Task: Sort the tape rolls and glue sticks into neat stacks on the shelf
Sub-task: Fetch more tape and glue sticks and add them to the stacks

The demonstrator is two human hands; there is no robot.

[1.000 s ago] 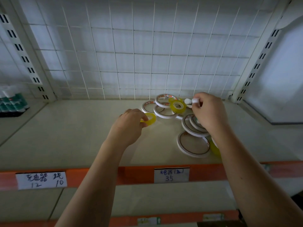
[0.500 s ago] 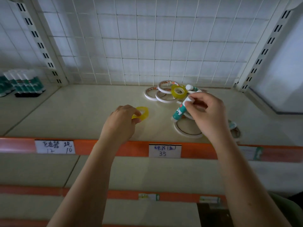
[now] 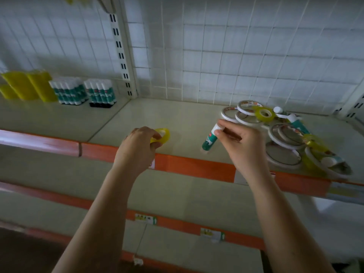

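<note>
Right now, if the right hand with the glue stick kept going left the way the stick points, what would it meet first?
Probably the yellow tape roll gripped by the left hand. The right hand holds the glue stick with bare shelf between; depth is unclear.

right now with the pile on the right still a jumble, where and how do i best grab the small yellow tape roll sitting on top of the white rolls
Take the small yellow tape roll from above, thumb and finger across its outer rim. It lies flat on top of the white tape rolls, hole up, so its rim is free, while a side approach would likely nudge the rolls beneath.
</note>
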